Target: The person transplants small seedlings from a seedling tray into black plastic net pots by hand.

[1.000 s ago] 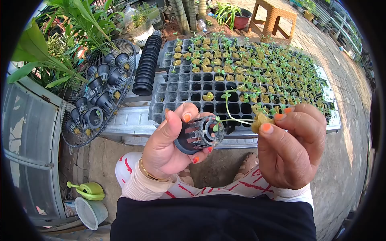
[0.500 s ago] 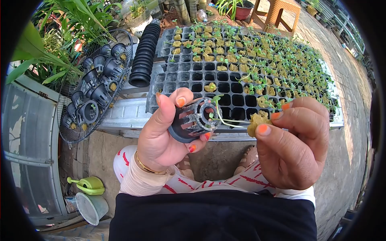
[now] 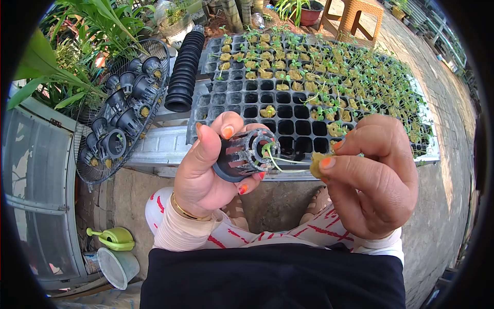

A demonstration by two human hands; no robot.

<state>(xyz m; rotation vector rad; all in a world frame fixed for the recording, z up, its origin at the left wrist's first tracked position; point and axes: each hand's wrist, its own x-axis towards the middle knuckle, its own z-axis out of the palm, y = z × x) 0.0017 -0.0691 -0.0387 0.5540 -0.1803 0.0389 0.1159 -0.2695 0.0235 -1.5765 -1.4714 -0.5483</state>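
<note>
My left hand [image 3: 203, 170] grips a black net pot [image 3: 239, 160] tilted on its side, its slotted bottom facing right. Between the thumb and fingers of my right hand [image 3: 373, 177] is a seedling plug [image 3: 317, 164], a yellowish-brown spongy lump. Two pale stems run left from the plug to the net pot's bottom. The seedling's leaves [image 3: 267, 148] are at the round hole there, partly inside it. Beyond my hands, a black seedling tray [image 3: 221, 98] holds many sprouted plugs, with bare cells at its near left.
A wire basket [image 3: 82, 167] of planted net pots stands at left, beside a stack of black net pots [image 3: 181, 72]. A green watering can [image 3: 116, 238] and a clear bucket [image 3: 118, 268] sit on the floor. An orange-brown stool [image 3: 355, 18] is at the back.
My right hand has moved slightly left with the plug, closer to the net pot. The leaves, before partly outside the pot, are now at its bottom hole.
</note>
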